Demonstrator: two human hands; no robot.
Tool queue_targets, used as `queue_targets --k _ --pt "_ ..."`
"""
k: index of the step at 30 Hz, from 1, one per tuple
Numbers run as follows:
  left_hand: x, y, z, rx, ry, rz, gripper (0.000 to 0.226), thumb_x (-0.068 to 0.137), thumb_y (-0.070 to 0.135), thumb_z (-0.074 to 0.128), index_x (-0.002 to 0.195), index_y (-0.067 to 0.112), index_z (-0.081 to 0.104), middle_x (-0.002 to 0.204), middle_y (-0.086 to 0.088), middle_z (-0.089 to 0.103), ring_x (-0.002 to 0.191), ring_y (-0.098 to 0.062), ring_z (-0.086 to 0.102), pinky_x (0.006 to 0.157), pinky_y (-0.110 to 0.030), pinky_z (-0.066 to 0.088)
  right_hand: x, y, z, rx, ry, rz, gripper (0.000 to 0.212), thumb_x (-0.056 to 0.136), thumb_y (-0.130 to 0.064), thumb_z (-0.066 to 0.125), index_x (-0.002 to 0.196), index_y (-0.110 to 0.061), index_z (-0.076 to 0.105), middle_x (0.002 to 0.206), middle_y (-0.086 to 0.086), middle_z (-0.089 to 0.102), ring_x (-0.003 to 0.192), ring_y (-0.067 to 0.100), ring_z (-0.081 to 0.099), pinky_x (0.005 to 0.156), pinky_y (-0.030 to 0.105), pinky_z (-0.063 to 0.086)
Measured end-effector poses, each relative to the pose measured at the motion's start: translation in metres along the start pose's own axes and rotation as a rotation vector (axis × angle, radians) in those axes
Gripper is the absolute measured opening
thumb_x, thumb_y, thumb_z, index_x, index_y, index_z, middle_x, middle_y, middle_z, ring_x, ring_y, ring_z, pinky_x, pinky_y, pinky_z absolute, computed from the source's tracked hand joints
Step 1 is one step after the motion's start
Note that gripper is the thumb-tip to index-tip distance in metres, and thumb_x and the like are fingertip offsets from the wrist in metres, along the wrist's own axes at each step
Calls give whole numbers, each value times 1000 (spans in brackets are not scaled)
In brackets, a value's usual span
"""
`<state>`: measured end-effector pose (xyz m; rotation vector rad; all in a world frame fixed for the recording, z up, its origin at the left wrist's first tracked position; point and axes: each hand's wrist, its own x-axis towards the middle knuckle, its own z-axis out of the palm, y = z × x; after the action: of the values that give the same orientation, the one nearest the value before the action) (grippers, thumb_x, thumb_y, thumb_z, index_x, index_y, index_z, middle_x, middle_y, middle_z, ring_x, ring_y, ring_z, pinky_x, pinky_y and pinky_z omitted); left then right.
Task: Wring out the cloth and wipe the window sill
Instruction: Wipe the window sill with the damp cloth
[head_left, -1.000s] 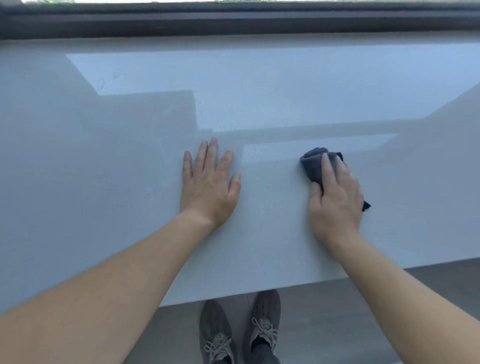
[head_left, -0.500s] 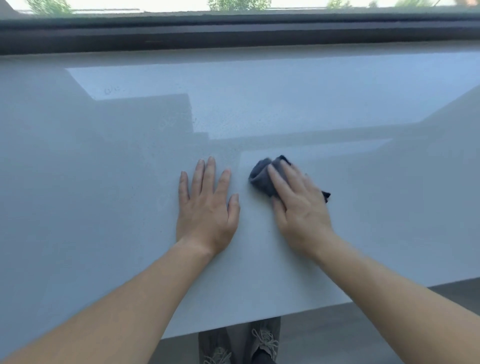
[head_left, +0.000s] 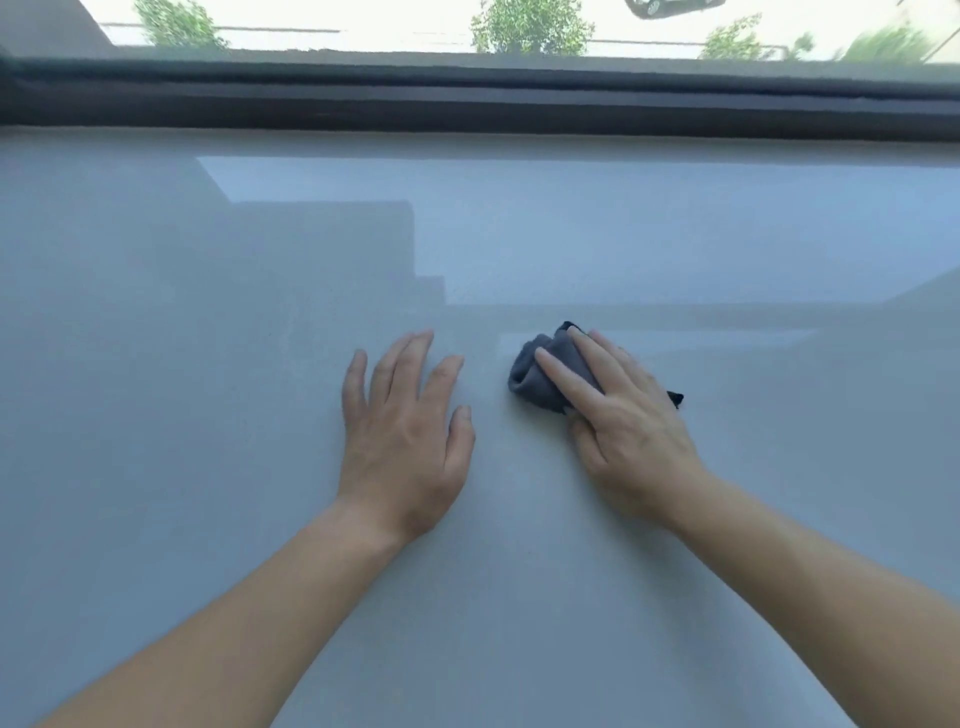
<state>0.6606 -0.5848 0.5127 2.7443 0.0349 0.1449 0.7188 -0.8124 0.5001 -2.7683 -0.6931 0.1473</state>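
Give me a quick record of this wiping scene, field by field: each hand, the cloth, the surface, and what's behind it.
left hand: flat on the window sill, fingers spread, holding nothing
right hand: fingers laid straight over the cloth, pressing it down
cloth: dark grey, bunched, lying on the sill to the right of the left hand and apart from it
window sill: pale grey, glossy, reflecting light
window frame: dark, along the sill's far edge
outside: green bushes beyond the glass

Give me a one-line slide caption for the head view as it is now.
Right hand presses a bunched grey cloth on the sill; left hand lies flat beside it, not touching it.
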Motion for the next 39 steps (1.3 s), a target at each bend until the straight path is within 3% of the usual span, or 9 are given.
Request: queue_targets --k 5,9,11,14,17,22,29,34,39 --pt "94 -1 9 -26 -24 -130 59 93 38 31 147 17 37 163 -12 19 152 -27 9 123 -46 0 91 33 -12 35 183 366 59 98 -21 38 154 -32 25 158 8 27 146 32 23 118 46 23" --pt "133 -10 23 77 -93 -216 62 97 43 28 154 21 23 166 -10 5 153 -25 -3 122 -46 -5 86 11 -1 2 47 -29 68 90 -18 44 154 -32 27 161 10 25 148 32 21 121 45 18" --pt "133 -12 29 151 -102 -230 64 96 48 25 155 23 19 166 -8 2 153 -23 -6 122 -45 -5 101 31 -8 9 26 -114 66 90 -19 44 153 -32 28 160 8 28 148 31 24 121 44 20" --pt "132 -10 30 164 -109 -241 67 92 51 19 155 27 19 166 -6 0 152 -20 -8 123 -44 -5 154 66 -17 9 150 121 60 94 -18 44 152 -27 32 153 11 36 138 36 34 114 45 28" --pt "133 -8 30 164 -100 -244 69 91 52 19 155 26 20 167 -6 2 153 -20 -7 123 -44 -4 190 52 -13 3 207 395 60 96 -24 40 154 -27 23 154 13 31 140 34 29 116 47 24" --pt "134 -5 30 141 -77 -243 69 89 53 24 153 25 28 166 -7 9 153 -20 -2 123 -44 -1 202 10 3 15 71 -97 65 92 -22 45 154 -31 27 159 11 29 147 33 23 122 45 15" --pt "133 -5 32 140 -69 -243 68 90 52 26 152 26 31 166 -6 11 153 -20 0 123 -44 0 219 66 -14 17 202 39 60 93 -17 44 151 -24 36 146 13 45 127 36 42 110 44 32" --pt "133 -3 34 158 -73 -246 68 91 52 23 153 26 29 166 -5 9 153 -19 -2 123 -44 -1 210 128 -31 27 340 386 57 93 -20 39 150 -22 37 140 13 48 124 36 44 106 45 36" --pt "133 -3 36 170 -73 -244 67 91 52 24 153 26 30 166 -5 10 153 -19 -1 123 -44 1 183 108 -21 0 193 -3 61 88 -14 47 148 -20 41 145 14 44 127 37 43 104 45 38"
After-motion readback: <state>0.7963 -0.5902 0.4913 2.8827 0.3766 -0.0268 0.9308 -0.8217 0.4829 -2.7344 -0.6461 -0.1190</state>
